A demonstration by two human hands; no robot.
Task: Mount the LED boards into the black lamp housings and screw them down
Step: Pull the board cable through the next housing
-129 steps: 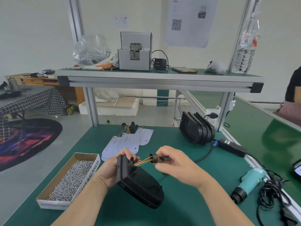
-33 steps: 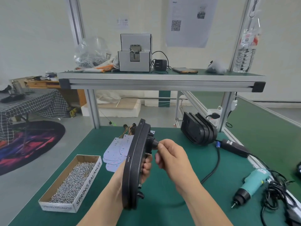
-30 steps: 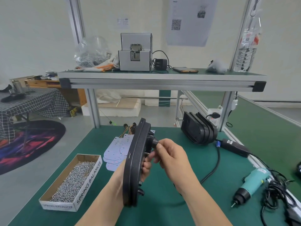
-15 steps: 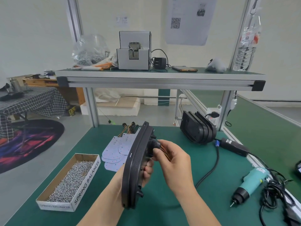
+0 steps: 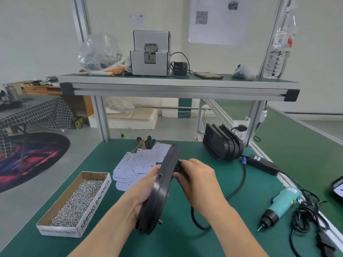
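Assembly workshop; green-matted aluminium-frame workbench (image 5: 111, 151); box of screws (image 5: 74, 203); electric screwdriver (image 5: 282, 203); screw feeder (image 5: 150, 56) on shelf (image 5: 178, 88).

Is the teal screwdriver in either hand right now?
No, the screwdriver lies on the table, while the left hand and right hand grip the black housing.

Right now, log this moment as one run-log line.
left hand: holds lamp housing on edge | right hand: pinches black plug at its back | screwdriver: lying on bench, untouched

Matt black plastic housing (image 5: 157, 193); cardboard box (image 5: 61, 227); shiny metal screws (image 5: 76, 203).
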